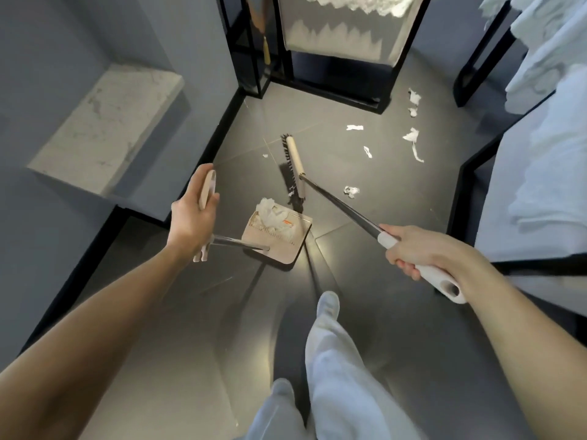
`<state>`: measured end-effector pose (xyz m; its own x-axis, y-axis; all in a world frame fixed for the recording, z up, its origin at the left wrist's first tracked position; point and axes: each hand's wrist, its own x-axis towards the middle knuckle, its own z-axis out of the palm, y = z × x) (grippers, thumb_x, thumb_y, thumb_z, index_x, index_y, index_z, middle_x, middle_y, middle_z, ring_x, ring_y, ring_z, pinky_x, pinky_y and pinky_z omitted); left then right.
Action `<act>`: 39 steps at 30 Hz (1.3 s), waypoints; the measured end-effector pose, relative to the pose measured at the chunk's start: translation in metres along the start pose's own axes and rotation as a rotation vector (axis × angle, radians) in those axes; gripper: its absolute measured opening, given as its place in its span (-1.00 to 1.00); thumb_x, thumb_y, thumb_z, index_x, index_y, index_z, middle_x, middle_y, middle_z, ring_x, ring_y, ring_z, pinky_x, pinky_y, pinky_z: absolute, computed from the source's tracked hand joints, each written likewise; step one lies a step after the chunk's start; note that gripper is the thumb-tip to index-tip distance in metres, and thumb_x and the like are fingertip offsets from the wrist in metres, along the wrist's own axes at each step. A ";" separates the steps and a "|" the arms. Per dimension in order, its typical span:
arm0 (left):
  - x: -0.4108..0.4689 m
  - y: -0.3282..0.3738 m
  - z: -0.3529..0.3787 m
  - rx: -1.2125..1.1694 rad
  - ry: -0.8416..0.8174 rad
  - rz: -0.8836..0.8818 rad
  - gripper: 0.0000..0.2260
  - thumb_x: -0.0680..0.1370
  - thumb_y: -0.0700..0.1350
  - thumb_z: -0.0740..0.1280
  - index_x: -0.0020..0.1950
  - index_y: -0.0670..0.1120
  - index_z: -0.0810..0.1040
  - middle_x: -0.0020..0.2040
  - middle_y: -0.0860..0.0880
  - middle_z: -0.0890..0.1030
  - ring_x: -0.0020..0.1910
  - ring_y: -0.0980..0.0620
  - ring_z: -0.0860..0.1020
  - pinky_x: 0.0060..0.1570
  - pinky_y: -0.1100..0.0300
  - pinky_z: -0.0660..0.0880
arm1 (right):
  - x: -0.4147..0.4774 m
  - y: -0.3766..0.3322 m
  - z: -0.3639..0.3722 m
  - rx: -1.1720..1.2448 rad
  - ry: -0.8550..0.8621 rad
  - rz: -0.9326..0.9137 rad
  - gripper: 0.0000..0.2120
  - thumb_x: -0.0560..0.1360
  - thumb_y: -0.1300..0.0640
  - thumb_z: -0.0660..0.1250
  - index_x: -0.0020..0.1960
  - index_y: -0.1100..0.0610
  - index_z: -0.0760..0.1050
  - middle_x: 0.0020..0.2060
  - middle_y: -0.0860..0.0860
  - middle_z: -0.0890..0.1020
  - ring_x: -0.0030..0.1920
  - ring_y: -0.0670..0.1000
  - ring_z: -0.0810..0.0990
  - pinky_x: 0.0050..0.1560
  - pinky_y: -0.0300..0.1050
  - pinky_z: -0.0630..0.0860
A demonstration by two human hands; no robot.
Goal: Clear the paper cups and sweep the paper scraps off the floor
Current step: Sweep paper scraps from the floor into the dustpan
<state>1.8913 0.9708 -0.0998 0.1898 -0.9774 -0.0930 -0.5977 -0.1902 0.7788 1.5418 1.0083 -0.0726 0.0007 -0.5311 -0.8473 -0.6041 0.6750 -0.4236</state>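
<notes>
My left hand (190, 220) grips the beige handle of a long-handled dustpan (286, 246) that rests on the grey floor with crumpled white paper (273, 214) in it. My right hand (419, 249) grips the white end of a broom handle. The broom's beige head (295, 168) with dark bristles lies on the floor just beyond the dustpan. Several white paper scraps lie to the right of the broom: one close by (351, 191), others farther off (412, 136), (354, 127), (367, 151). A tiny scrap (265, 155) lies left of the broom head. No paper cups show.
A black-framed rack (333, 87) with a metal panel stands ahead. A bed with pale bedding (540, 173) fills the right side. A stone ledge (108, 128) juts from the left wall. My legs and shoes (328, 304) are below.
</notes>
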 end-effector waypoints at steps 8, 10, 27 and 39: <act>0.109 0.046 0.024 -0.020 0.103 -0.081 -0.62 0.65 -0.14 0.20 0.41 0.20 0.29 0.00 0.01 0.48 -0.26 0.04 0.51 -0.27 0.18 0.52 | 0.082 -0.097 -0.105 0.023 -0.025 -0.033 -0.47 0.50 0.37 0.15 0.41 0.01 0.33 -0.43 0.06 0.38 -0.53 -0.07 0.29 -0.58 -0.28 0.30; 0.131 0.046 0.026 -0.009 0.111 -0.089 -0.63 0.64 -0.14 0.20 0.41 0.18 0.30 0.01 -0.01 0.49 -0.28 0.04 0.51 -0.28 0.19 0.50 | 0.098 -0.124 -0.117 0.024 -0.037 -0.027 -0.47 0.50 0.39 0.15 0.40 0.03 0.34 -0.40 0.06 0.38 -0.54 -0.07 0.28 -0.59 -0.32 0.29; 0.355 0.014 -0.017 0.118 -0.028 -0.148 -0.59 0.65 -0.11 0.20 0.44 0.22 0.27 0.01 -0.12 0.54 -0.21 0.00 0.55 -0.19 0.03 0.61 | 0.256 -0.314 -0.079 -0.373 0.040 -0.021 -0.43 0.40 0.42 0.14 0.39 0.16 0.32 -0.41 0.14 0.54 -0.38 0.13 0.48 -0.27 -0.09 0.47; 0.386 0.004 -0.036 0.088 -0.094 -0.136 -0.61 0.64 -0.13 0.21 0.40 0.22 0.27 -0.10 -0.02 0.48 -0.21 0.04 0.53 -0.22 0.11 0.59 | 0.232 -0.302 -0.061 -0.254 -0.187 0.074 -0.25 0.42 0.31 0.18 0.53 -0.16 0.15 -0.45 0.06 0.47 -0.51 -0.02 0.39 -0.45 -0.18 0.41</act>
<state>1.9896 0.5960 -0.1103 0.2025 -0.9457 -0.2543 -0.6385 -0.3244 0.6979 1.6751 0.6503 -0.1215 0.0820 -0.3660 -0.9270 -0.7875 0.5463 -0.2853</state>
